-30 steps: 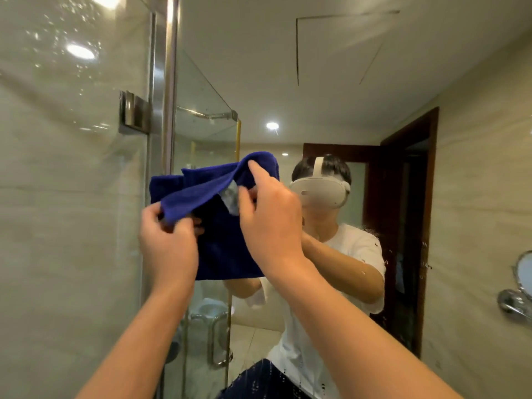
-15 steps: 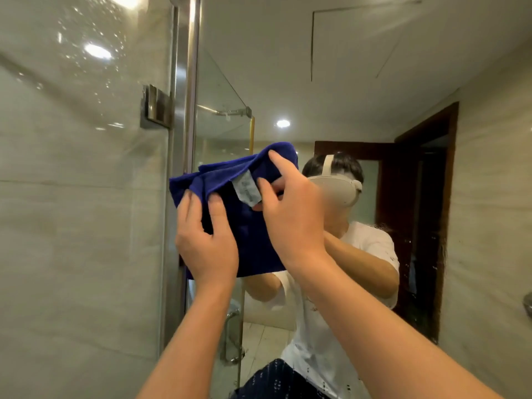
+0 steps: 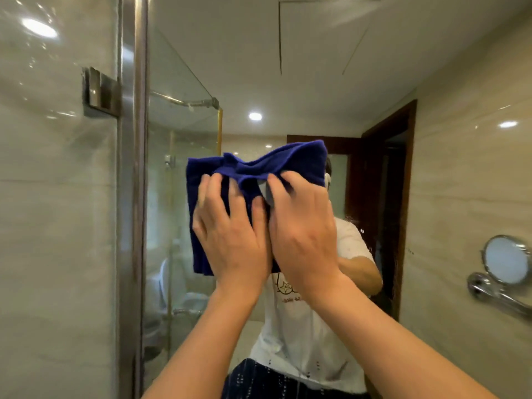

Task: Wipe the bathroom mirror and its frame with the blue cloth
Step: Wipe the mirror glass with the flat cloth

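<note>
The blue cloth (image 3: 259,168) is bunched and held up in front of the bathroom mirror (image 3: 302,82), about at head height. My left hand (image 3: 230,234) lies flat on the cloth's left half with its fingers spread. My right hand (image 3: 302,223) grips the cloth's right half beside it, fingers curled into the fold where a small white label shows. The two hands touch side by side. The mirror's metal frame (image 3: 135,168) runs upright to the left of the cloth. In the mirror I see a person in a white shirt, mostly hidden behind the cloth.
A glass shower panel with a metal hinge clamp (image 3: 99,92) stands left of the frame. A round magnifying mirror on a chrome arm (image 3: 503,260) sticks out from the tiled wall at right. The mirror reflects a dark wooden doorway (image 3: 385,197) and a toilet (image 3: 178,289).
Both hands and the cloth have shifted right, away from the frame, toward the mirror's middle. My left hand went from gripping the cloth's edge to lying flat on it; the hands came together.
</note>
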